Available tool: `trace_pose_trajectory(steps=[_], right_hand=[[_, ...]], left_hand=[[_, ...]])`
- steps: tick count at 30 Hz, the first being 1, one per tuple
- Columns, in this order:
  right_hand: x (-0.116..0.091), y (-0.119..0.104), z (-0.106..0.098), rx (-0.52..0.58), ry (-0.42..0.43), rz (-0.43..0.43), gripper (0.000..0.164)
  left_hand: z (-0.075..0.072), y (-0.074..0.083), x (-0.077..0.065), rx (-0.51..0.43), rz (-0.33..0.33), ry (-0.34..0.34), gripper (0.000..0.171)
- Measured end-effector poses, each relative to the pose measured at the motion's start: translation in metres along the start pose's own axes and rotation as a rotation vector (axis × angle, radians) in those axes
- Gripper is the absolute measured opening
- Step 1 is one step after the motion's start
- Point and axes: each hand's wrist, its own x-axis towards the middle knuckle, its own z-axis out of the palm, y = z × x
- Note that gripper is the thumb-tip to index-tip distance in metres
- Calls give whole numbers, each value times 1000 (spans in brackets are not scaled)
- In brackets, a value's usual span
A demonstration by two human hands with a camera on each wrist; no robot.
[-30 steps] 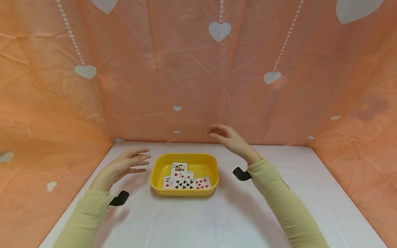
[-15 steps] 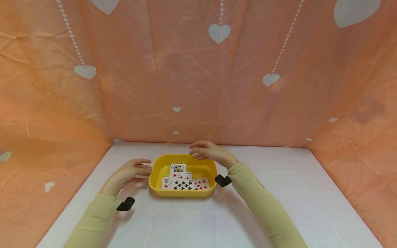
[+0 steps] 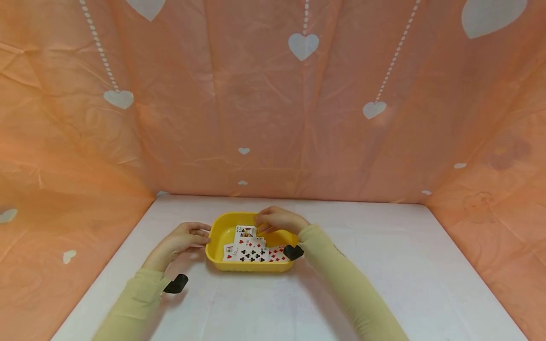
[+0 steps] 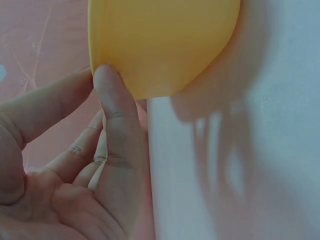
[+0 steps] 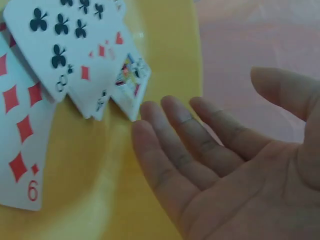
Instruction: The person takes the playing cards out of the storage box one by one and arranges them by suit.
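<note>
A yellow plastic tray (image 3: 251, 267) holds several loose playing cards (image 3: 253, 253), face up and overlapping, an eight of clubs on top. At the tray's left end, my left hand (image 3: 179, 239) pinches the rim; in the left wrist view its thumb (image 4: 115, 97) lies on the outer wall and the index fingertip meets the edge. My right hand (image 3: 281, 219) reaches over the back right of the tray with loosely extended fingers. In the right wrist view, its fingertips (image 5: 145, 132) are close to the corner of a face card (image 5: 131, 82), and the thumb stands apart. Nothing is gripped there.
The tray stands on a white table surface (image 3: 239, 308). An orange cloth with white hearts (image 3: 304, 46) hangs behind and at both sides. Black wrist cameras (image 3: 176, 283) stick out beneath both sleeves.
My right hand has come down and to the left, from behind the tray to over it. My left hand has moved right onto the tray's rim. The cards look unmoved.
</note>
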Motion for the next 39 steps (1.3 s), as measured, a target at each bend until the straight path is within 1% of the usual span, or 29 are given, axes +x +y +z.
trace_pose_trajectory(steps=[3,9,14,18,21,25,26,30,33,37,39], right_hand=[[2,5,1,-21,5,43,38],[2,10,2,-43,27,103,36],[4,12,1,-66,12,151,33],[6,11,2,-63,10,178,32],[7,13,2,-32,-7,182,31],[11,16,4,1,-77,177,25],[12,17,4,-8,-99,179,22],[14,19,5,-72,-145,172,9],[14,19,6,-102,-139,168,3],[13,16,5,-149,-94,174,13],[13,14,5,-185,-66,175,15]], left_hand=[[2,0,0,12,-5,2,49],[4,1,2,-2,-11,7,49],[5,1,4,-8,-16,9,48],[6,2,3,-2,-21,14,48],[6,3,1,3,-24,14,49],[5,2,0,5,-29,17,50],[5,2,0,6,-31,17,50],[4,1,1,5,-42,29,49],[4,1,1,3,-43,30,49],[4,1,1,6,-40,23,49],[4,1,0,5,-46,30,49]])
